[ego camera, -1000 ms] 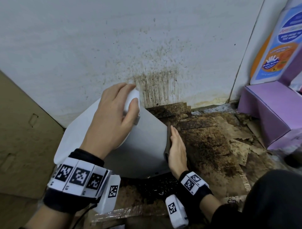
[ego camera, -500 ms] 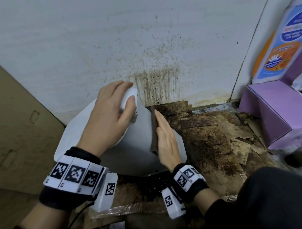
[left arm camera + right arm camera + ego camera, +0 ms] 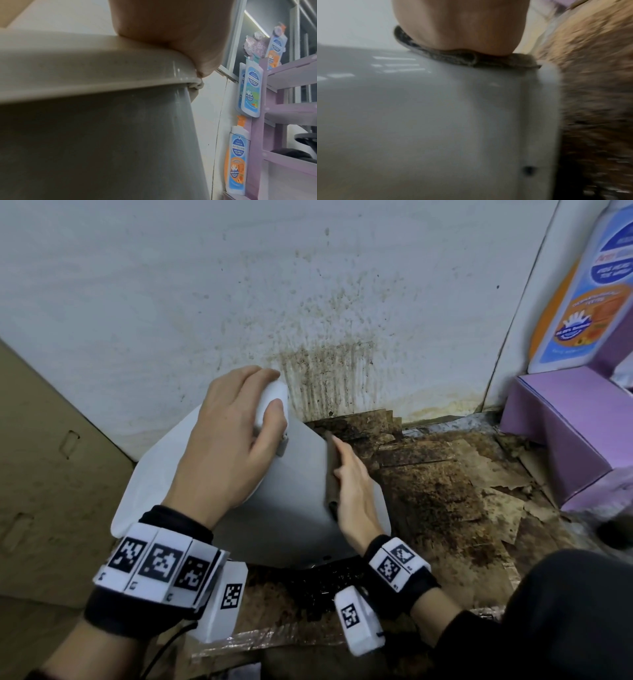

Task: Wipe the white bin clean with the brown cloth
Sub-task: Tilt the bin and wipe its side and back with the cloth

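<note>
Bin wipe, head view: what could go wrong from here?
1. The bin is tipped, steadied only by the left hand gripping its rim; a hard stroke could slip it.
2. The right hand presses the cloth flat near the bin's edge; the cloth could slide off onto the filthy cardboard and pick up grime.
</note>
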`<state>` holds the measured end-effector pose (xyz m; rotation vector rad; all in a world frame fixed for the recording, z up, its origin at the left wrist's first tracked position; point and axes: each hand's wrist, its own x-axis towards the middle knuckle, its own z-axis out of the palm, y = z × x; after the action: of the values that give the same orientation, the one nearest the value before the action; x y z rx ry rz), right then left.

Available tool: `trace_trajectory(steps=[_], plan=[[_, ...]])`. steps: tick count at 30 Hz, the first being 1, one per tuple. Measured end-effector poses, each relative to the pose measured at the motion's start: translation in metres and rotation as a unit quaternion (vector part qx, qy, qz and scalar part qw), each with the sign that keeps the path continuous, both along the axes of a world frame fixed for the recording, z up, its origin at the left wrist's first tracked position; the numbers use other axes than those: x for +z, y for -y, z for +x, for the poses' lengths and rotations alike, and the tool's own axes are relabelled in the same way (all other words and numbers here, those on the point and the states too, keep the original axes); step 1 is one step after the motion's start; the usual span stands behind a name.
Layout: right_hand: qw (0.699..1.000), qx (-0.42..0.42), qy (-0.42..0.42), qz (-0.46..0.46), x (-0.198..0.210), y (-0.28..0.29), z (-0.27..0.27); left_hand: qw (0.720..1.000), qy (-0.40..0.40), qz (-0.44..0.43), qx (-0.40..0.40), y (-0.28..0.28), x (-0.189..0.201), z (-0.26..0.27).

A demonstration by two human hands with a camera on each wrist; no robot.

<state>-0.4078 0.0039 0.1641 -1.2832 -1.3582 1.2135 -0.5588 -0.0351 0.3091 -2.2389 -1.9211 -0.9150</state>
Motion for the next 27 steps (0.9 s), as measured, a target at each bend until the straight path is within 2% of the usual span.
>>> trace_trajectory(steps=[3, 5, 7, 10, 13, 16, 19, 23, 27], plan=[[0.996, 0.041, -0.037, 0.071, 0.042, 0.006, -0.033, 1.0, -0.006, -0.001, -0.007, -0.003, -0.001, 0.008], [0.993, 0.056, -0.033, 0.102, 0.056, 0.011, -0.04, 1.0, -0.004, 0.0, -0.007, -0.005, -0.001, 0.009], [0.986, 0.064, -0.003, 0.153, 0.052, 0.016, -0.036, 1.0, 0.002, 0.003, -0.007, -0.005, -0.001, 0.006], [0.976, 0.06, 0.036, 0.205, 0.021, 0.013, -0.022, 1.0, 0.004, 0.006, -0.007, -0.005, 0.0, 0.001], [0.984, 0.036, 0.064, 0.164, -0.025, 0.006, 0.003, 1.0, 0.015, 0.0, 0.0, -0.003, 0.001, -0.008], [0.993, -0.019, 0.084, 0.076, -0.069, 0.005, 0.031, 1.0, 0.021, -0.003, 0.0, -0.002, 0.002, -0.012], [0.995, -0.048, 0.082, -0.019, -0.09, 0.002, 0.044, 1.0, 0.02, -0.008, -0.006, -0.001, 0.002, -0.008], [0.992, -0.058, 0.098, -0.057, -0.086, -0.002, 0.04, 1.0, 0.01, -0.003, -0.001, -0.004, 0.002, -0.006], [0.994, -0.067, 0.077, -0.047, -0.048, 0.006, 0.018, 1.0, 0.008, -0.002, 0.006, -0.004, 0.002, -0.007]])
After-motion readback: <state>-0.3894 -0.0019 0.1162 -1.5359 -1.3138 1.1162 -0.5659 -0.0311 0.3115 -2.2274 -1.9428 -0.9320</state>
